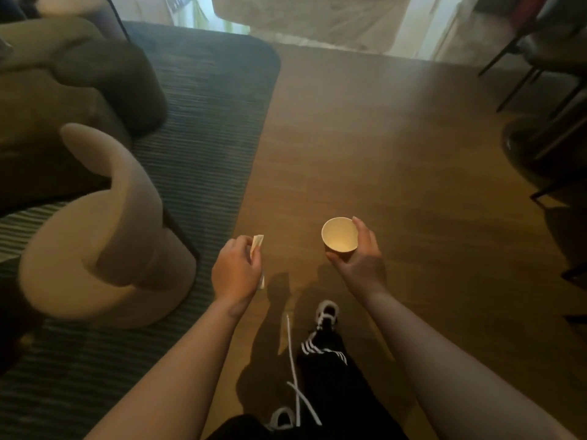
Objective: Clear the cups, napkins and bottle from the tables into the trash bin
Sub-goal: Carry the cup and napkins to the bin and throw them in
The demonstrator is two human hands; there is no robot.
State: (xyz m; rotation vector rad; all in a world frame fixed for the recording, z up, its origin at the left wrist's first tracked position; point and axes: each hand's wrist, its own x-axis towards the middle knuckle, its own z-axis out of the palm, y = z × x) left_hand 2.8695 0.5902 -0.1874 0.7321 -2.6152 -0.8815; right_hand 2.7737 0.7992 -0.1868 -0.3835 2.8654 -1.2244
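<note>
L hand (236,271) has fingers curled round a folded white napkin (256,244), its ends poking out above & below the fist. R hand (360,252) grips a paper cup (339,235) from the side, mouth up, looks empty inside. Both held over wood floor (397,154), w/ beige chair (104,236) on striped rug (203,122) to the left.

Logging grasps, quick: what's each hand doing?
Left hand: fingers pinch a folded white paper napkin.
Right hand: fingers grip a cream paper cup.
</note>
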